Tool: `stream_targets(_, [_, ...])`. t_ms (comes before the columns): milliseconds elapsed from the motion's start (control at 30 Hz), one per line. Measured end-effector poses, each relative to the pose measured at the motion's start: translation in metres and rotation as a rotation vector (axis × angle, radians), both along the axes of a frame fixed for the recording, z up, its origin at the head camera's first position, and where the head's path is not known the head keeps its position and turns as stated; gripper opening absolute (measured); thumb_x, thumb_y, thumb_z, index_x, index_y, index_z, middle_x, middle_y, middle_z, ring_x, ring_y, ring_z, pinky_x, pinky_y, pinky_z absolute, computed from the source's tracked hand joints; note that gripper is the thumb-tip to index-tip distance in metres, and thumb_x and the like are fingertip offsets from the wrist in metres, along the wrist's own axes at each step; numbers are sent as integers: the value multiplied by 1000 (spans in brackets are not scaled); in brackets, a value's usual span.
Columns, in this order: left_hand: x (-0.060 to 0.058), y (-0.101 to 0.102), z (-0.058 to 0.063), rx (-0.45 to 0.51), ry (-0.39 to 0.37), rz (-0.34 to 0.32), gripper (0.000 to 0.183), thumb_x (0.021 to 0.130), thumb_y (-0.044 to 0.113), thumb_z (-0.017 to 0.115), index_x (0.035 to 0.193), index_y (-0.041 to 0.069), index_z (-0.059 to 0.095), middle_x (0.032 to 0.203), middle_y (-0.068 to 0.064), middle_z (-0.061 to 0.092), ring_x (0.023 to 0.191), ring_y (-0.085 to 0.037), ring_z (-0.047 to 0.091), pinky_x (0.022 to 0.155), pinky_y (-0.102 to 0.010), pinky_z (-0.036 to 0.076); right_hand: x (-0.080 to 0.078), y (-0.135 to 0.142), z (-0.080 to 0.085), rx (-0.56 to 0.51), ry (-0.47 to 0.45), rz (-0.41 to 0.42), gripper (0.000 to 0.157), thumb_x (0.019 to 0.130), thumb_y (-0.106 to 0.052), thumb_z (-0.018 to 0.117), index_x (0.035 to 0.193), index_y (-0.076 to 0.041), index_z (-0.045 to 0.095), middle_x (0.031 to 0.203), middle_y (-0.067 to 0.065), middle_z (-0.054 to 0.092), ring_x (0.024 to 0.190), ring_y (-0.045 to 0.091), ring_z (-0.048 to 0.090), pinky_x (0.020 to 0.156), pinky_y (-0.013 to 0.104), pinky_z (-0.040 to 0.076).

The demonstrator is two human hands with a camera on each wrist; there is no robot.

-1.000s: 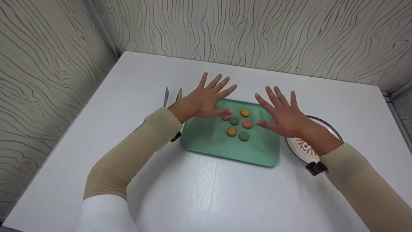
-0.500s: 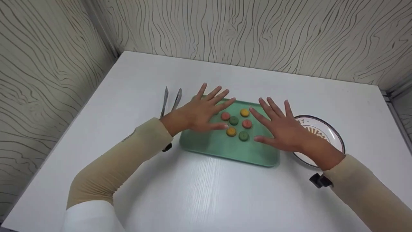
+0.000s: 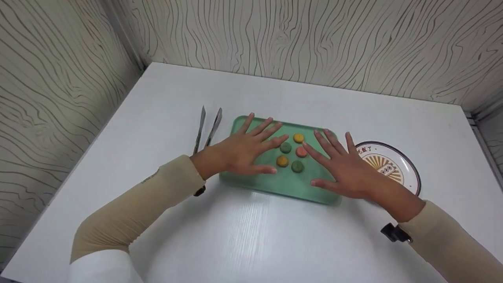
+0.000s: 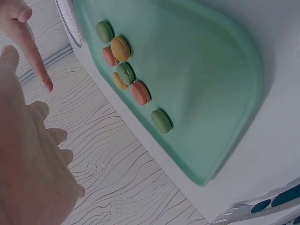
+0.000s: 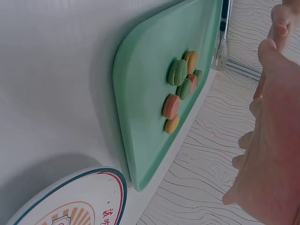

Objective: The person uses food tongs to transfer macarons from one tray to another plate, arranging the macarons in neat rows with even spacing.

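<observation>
My left hand (image 3: pixel 247 151) hovers over the left part of a green tray (image 3: pixel 287 188), fingers spread and holding nothing. Above the tray's right edge is my right hand (image 3: pixel 347 169), its fingers also spread, with nothing in it. Several macarons lie in the middle of the tray: green (image 3: pixel 297 166), yellow (image 3: pixel 282 160) and pink (image 3: pixel 301 151) ones. In the left wrist view, a green macaron (image 4: pixel 161 121) lies a little apart from the others. The left hand covers part of the macaron group in the head view. Both wrist views show the hands raised clear of the tray.
Metal tongs (image 3: pixel 214 125) lie left of the tray, partly hidden by the left wrist; dark blue inserts (image 4: pixel 286 196) show on them. A round white plate (image 3: pixel 408 169) with a dark rim and printed picture stands at the right, partly under the right forearm. Patterned walls stand behind the table.
Both hands have moved back toward the person, fingers still spread. More of the tongs and the plate now shows. The tray and macarons have stayed in place.
</observation>
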State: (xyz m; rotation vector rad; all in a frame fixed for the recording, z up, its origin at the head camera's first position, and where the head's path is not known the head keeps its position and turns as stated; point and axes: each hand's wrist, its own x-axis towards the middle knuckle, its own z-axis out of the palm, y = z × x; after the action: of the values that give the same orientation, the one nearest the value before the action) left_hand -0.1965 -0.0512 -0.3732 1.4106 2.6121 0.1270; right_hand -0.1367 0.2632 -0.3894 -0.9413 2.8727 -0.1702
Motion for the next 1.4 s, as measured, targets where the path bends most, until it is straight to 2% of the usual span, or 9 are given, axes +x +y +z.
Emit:
stream_targets(333, [17,-6,-8,56,-20,-40,84,100,69,41,166,26,10,171,-3,-3,156,-25,-10,118,-57,-15,14,3,-3,-36,20,24,87,96,-53,63,165,-25,18,170,16,5,155,41,-2,116,68,-5])
stream_targets(700, [23,-20,-17,69,-7,-33,86,101,68,41,165,25,5,171,-6,-1,156,-27,-9,118,-60,-12,25,14,-8,-36,53,7,88,95,-53,64,165,-26,18,170,16,8,156,37,0,117,67,-3])
stream_targets(867, [24,-29,-22,87,1,-3,86,101,65,43,165,23,3,171,-8,-2,156,-28,-7,118,-63,-9,27,21,-10,-61,39,-13,86,97,-55,62,165,-25,18,170,17,8,156,37,-2,118,65,-5])
stream_targets(1033, [24,-37,-25,110,-28,32,86,102,60,47,166,20,5,171,-9,0,156,-31,-6,117,-64,-9,24,29,-11,-62,45,-29,86,98,-55,61,165,-24,18,170,17,7,155,39,-1,118,65,-5])
stream_targets(1233, [24,-45,-25,116,-29,77,84,103,61,43,165,19,6,171,-7,-2,156,-31,-6,118,-62,-10,23,39,-13,-91,45,-59,85,97,-52,63,165,-24,20,169,20,9,155,38,-1,118,64,-7])
stream_targets(1400, [24,-51,-28,121,-18,134,85,103,60,44,165,16,7,171,-11,0,156,-32,-6,118,-63,-9,24,48,-16,-117,44,-83,83,98,-48,63,165,-23,20,169,20,9,155,38,-1,117,65,-7])
